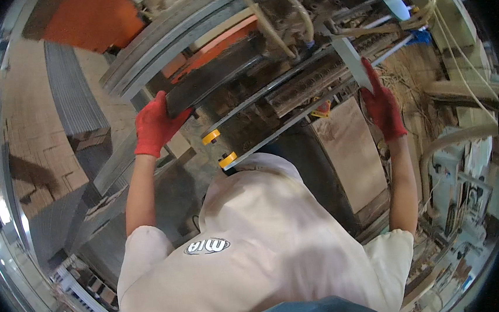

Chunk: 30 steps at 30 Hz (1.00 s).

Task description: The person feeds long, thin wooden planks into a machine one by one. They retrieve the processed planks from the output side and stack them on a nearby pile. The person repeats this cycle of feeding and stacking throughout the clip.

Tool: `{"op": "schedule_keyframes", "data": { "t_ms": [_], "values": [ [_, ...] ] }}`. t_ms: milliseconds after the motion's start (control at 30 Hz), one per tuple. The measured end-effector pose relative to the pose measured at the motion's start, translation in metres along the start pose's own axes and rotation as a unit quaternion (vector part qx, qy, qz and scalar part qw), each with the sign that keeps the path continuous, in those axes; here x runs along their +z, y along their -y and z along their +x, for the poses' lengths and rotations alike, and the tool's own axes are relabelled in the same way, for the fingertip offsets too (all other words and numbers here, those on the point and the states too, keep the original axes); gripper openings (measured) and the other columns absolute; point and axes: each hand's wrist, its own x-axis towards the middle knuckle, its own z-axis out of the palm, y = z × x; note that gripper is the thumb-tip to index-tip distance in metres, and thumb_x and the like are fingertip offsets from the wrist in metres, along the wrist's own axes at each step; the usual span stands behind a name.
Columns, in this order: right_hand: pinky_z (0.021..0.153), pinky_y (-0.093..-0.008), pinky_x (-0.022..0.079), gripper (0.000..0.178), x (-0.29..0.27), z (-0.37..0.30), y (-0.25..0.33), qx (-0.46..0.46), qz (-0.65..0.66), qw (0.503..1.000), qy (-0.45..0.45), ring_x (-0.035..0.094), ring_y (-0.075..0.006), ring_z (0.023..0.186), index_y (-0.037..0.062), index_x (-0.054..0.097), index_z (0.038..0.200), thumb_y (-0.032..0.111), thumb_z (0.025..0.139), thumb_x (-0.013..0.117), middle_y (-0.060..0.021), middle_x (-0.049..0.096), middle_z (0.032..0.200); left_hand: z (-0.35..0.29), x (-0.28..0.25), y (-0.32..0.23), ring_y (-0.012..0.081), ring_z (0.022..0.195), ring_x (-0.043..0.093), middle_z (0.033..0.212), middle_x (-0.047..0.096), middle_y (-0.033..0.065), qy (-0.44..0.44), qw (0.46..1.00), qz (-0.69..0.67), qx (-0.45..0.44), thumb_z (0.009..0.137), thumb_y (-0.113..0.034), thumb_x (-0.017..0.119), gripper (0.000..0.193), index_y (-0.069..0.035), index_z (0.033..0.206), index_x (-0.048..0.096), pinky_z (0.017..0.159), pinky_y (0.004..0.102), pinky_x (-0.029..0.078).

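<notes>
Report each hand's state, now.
Left gloved hand: thumb spread from fingers at a dark panel; grip cannot be told.
Right gloved hand: against a pale grey strip; grip cannot be told.

From the centre: stacks (pixel 46 178) at nine o'clock, left hand (pixel 156 128) at ten, hoses (pixel 294 11) at one, strip (pixel 350 60) at two, right hand (pixel 383 110) on its near end, board (pixel 352 154) at three.

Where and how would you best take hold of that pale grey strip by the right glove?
I'd take its lower end, coming from the right. The pale grey strip is long and narrow and slants down toward the red-gloved right hand, which lies against its right edge, so a pinch across its width would probably suit. Its upper end's support is unclear.
</notes>
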Motion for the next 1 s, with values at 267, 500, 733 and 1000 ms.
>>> {"op": "schedule_keyframes", "data": {
  "t_ms": [267,500,733,1000],
  "values": [
    [0.081,-0.0471,0.056,0.076,0.001,-0.005,0.005,-0.016,-0.011,1.0,-0.013,0.072,-0.0392,0.091,0.0414,0.03,0.166,0.014,0.102,0.06,-0.0253,0.072,0.106,-0.002,0.001,0.0,0.0444,0.093,0.07,0.097,0.074,0.0202,0.047,0.998,0.019,-0.049,0.083,-0.045,0.086,0.052,-0.009,0.113,0.063,0.075,0.0502,0.055],
    [0.07,-0.0435,0.056,0.075,0.027,0.001,-0.034,-0.081,0.109,0.989,-0.051,0.07,-0.0319,0.077,0.0438,0.037,0.163,0.009,0.101,0.059,-0.0193,0.071,0.092,0.003,0.008,0.012,0.0466,0.095,0.069,0.098,0.073,0.0245,0.017,0.997,0.066,0.025,0.087,-0.039,0.083,0.049,-0.005,0.116,0.063,0.076,0.0509,0.054],
    [0.077,-0.0524,0.059,0.075,0.015,-0.006,-0.014,-0.041,0.019,0.998,-0.051,0.073,-0.0432,0.09,0.0473,0.034,0.162,0.012,0.101,0.059,-0.0228,0.074,0.102,0.001,0.006,0.01,0.0465,0.096,0.07,0.101,0.074,0.0234,0.039,0.996,0.074,0.009,0.089,-0.032,0.082,0.044,-0.004,0.117,0.062,0.076,0.0508,0.055],
    [0.072,-0.0475,0.057,0.079,0.004,-0.008,-0.011,-0.049,0.019,0.998,-0.034,0.071,-0.0392,0.079,0.0427,0.027,0.166,0.01,0.101,0.059,-0.0225,0.07,0.087,0.0,0.013,0.009,0.0454,0.101,0.069,0.106,0.073,0.0225,0.017,1.0,0.024,0.008,0.088,-0.024,0.082,0.044,-0.005,0.122,0.06,0.08,0.0506,0.055]
  ]
}}
